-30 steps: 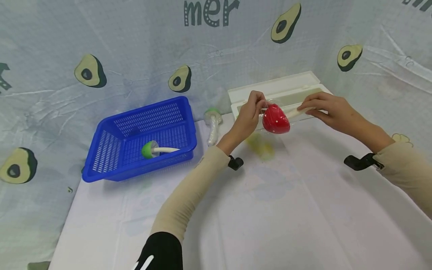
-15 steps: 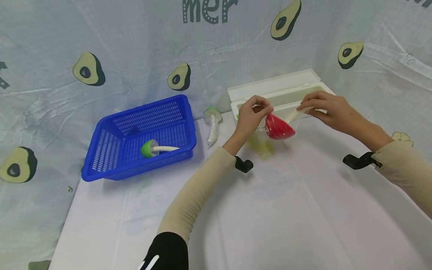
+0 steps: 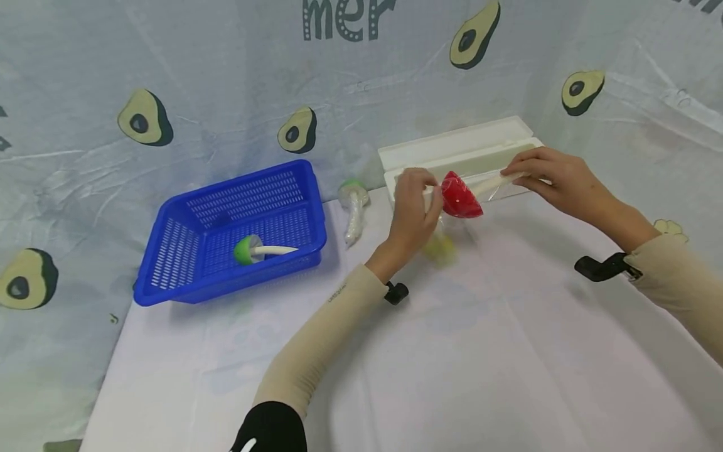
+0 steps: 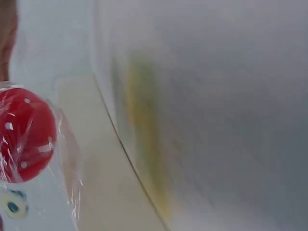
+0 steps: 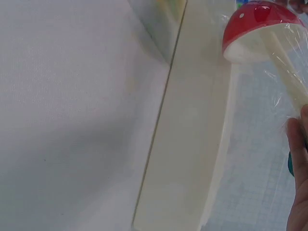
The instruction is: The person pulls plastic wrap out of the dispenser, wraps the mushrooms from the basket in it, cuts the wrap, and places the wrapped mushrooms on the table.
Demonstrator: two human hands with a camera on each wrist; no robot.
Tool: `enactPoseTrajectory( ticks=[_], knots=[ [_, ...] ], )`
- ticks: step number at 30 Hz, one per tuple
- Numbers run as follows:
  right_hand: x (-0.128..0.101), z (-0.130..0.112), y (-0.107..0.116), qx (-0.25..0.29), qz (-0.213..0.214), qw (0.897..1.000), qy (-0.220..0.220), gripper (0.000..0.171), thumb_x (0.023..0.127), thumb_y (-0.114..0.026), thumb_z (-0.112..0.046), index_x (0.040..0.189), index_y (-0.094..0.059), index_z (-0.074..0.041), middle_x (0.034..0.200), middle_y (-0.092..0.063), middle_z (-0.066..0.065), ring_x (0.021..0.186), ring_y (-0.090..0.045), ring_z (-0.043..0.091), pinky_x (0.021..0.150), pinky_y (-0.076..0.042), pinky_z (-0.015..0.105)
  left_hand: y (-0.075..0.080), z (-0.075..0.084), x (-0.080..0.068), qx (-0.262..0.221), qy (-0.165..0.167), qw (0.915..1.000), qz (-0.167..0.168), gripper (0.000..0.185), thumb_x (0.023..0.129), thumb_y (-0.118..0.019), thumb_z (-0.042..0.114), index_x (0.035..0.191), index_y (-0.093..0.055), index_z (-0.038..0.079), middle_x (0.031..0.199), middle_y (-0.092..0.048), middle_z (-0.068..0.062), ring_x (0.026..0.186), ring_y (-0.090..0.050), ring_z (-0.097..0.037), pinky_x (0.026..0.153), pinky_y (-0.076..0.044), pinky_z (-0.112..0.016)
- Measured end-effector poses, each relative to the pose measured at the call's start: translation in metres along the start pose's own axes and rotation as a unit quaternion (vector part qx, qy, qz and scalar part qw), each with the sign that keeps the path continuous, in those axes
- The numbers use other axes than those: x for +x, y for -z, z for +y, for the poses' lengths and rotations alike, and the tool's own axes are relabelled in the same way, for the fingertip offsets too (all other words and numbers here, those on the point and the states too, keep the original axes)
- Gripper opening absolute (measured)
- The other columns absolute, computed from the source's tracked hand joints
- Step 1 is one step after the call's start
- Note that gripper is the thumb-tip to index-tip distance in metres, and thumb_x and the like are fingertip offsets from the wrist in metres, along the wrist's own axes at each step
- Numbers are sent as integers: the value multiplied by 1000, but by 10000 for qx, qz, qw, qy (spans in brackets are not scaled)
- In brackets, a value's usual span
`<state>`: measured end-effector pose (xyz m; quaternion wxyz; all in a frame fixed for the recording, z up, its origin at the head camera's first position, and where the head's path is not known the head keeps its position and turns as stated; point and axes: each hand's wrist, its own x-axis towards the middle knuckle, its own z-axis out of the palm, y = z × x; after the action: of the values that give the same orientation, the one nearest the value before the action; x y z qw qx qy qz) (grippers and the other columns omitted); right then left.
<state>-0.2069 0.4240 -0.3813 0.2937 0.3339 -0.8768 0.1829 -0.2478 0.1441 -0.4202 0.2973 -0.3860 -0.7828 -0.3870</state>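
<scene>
A toy mushroom with a red cap (image 3: 460,196) and a pale stem (image 3: 490,184) is held in the air in front of a white film dispenser box (image 3: 457,147). Clear cling film (image 4: 67,159) is wrapped round it. My right hand (image 3: 522,172) pinches the stem end, and its finger (image 5: 298,144) shows beside the stem (image 5: 288,72) in the right wrist view. My left hand (image 3: 415,204) is curled at the cap's left side and holds the film there. The left wrist view shows the wrapped cap (image 4: 24,139) up close.
A blue basket (image 3: 237,232) stands at the left with a green-capped mushroom (image 3: 248,250) inside. Another wrapped green mushroom (image 3: 354,207) lies between the basket and the box. A yellowish object (image 3: 439,248) lies on the white table (image 3: 452,351) under my left hand.
My left hand has come down from above the cap to its left side and turned its back to the camera. The mushroom has shifted slightly up and left; my right hand has barely moved.
</scene>
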Motion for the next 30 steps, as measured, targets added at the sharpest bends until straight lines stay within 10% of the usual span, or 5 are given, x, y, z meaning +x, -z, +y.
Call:
enactPoseTrajectory(
  ticks=[4, 9, 13, 22, 30],
  knots=[
    [1, 0, 3, -55, 95, 9999, -111, 47, 73, -81, 14, 115, -75, -6, 115, -68, 11, 87, -55, 10, 76, -36, 5, -1, 2, -8, 894, -1207, 9841, -946, 28, 100, -61, 22, 121, -58, 3, 124, -54, -14, 113, -51, -27, 98, -43, -31],
    [-1, -1, -2, 44, -4, 9999, -141, 44, 75, -81, 13, 115, -75, -7, 114, -67, 12, 87, -55, 9, 73, -37, 6, -3, -1, -10, -261, 284, 9911, -1277, 53, 100, -59, 16, 146, -36, 4, 148, -35, -16, 138, -33, -26, 113, -33, -27],
    [-1, -1, -2, 36, -8, 9999, -167, 46, 74, -81, 13, 115, -75, -7, 115, -67, 11, 91, -56, 11, 76, -36, 5, 3, -7, -2, -892, 769, 9838, -1353, 43, 101, -55, 8, 142, -42, 1, 143, -46, -13, 135, -43, -21, 116, -33, -28],
    [-1, 0, 0, 152, 49, 9998, 85, 35, 82, -79, 7, 114, -75, -7, 115, -67, 11, 97, -56, 10, 85, -35, 2, 19, -12, 10, -153, -70, 9914, -1299, 11, 104, -57, 12, 109, -57, 1, 119, -58, -13, 117, -52, -24, 104, -37, -27],
    [-3, -1, -5, 254, -88, 9996, 125, 32, 84, -78, 1, 115, -75, -10, 118, -69, 9, 99, -57, 5, 82, -37, 4, 9, -13, 26, -1994, 445, 9590, -1963, 11, 109, -43, 8, 117, -39, 3, 137, -56, -17, 129, -55, -22, 100, -48, -20]
  ],
)
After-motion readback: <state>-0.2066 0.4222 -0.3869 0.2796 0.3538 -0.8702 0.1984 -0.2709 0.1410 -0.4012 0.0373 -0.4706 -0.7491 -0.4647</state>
